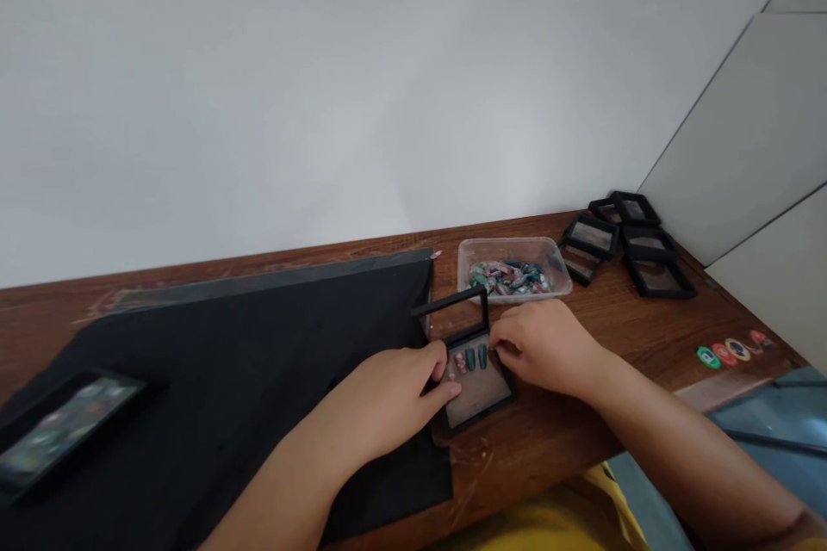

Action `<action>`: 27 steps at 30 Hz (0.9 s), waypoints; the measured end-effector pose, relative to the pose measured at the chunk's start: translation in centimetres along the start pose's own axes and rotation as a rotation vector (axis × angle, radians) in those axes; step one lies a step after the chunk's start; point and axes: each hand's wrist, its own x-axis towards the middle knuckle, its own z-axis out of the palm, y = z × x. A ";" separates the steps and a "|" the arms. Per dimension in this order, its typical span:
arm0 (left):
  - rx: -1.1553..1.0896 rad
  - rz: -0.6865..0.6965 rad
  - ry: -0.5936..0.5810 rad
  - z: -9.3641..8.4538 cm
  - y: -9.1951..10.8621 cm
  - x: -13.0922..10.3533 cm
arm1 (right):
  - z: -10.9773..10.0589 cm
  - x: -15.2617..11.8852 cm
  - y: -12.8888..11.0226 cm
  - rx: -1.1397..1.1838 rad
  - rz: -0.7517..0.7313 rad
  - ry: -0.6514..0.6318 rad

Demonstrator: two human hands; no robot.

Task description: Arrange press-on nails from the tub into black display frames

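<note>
A small black-framed display case (pixel 478 400) lies open on the table, its hinged frame lid (pixel 450 301) tilted up at the back. In a row on its clear film lie press-on nails: two dark green nails (pixel 476 356) and a pinkish decorated nail (pixel 460 362), with more partly hidden by my fingers. My left hand (pixel 394 396) grips the case's left side, thumb resting over the film. At the right edge of the case my right hand (pixel 539 344) is closed in a pinch; whatever sits between its fingertips is too small and hidden to name.
Behind the case stands a clear plastic tub (pixel 562 280) of loose nails. Several black cases (pixel 659 275) are piled at the back right. Round stickers (pixel 730 352) are on the table near its right edge. A black mat (pixel 258 362) covers the left, with a blurred phone-like object (pixel 68 426) on it.
</note>
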 end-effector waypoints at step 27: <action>0.028 -0.010 -0.031 -0.1 0.2 0.0 | -0.1 -0.2 0.1 0.177 -0.085 -0.080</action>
